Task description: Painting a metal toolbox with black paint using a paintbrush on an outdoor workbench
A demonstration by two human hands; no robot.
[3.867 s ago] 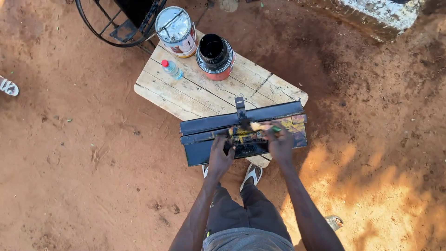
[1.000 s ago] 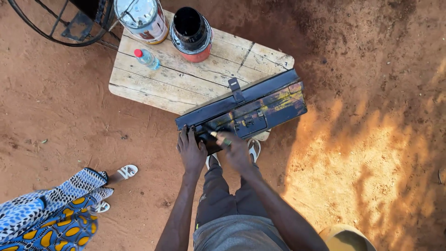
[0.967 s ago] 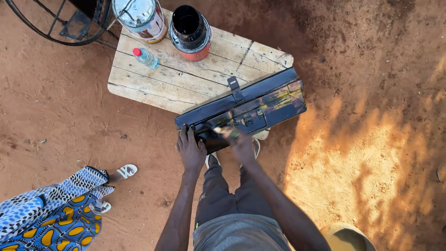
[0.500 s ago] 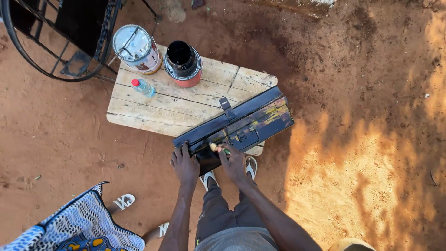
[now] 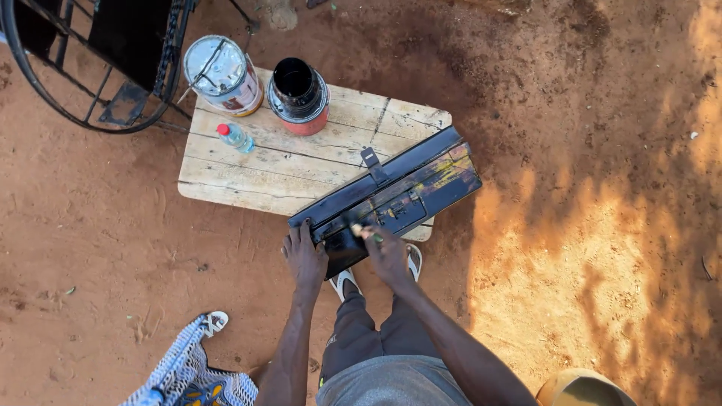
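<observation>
A long dark metal box (image 5: 410, 188) with patches of yellow paint lies at the near edge of a pale wooden table (image 5: 256, 169). My left hand (image 5: 304, 259) grips the box's near left end. My right hand (image 5: 387, 252) is closed on a small paintbrush (image 5: 363, 233) whose tip rests on the box's front face. Both forearms reach down from the bottom of the view, over my knees and sandals.
On the table's far side stand a closed paint can (image 5: 222, 74), an open black-lined can (image 5: 298, 94) and a small plastic bottle (image 5: 235, 137). A black metal frame (image 5: 113, 68) stands at top left. A person in patterned cloth (image 5: 192, 372) is at bottom left; red dirt all round.
The view has shifted, so the table and box sit further right and nearer. My hands stay at the box's left end; the brush has moved a little along the front face.
</observation>
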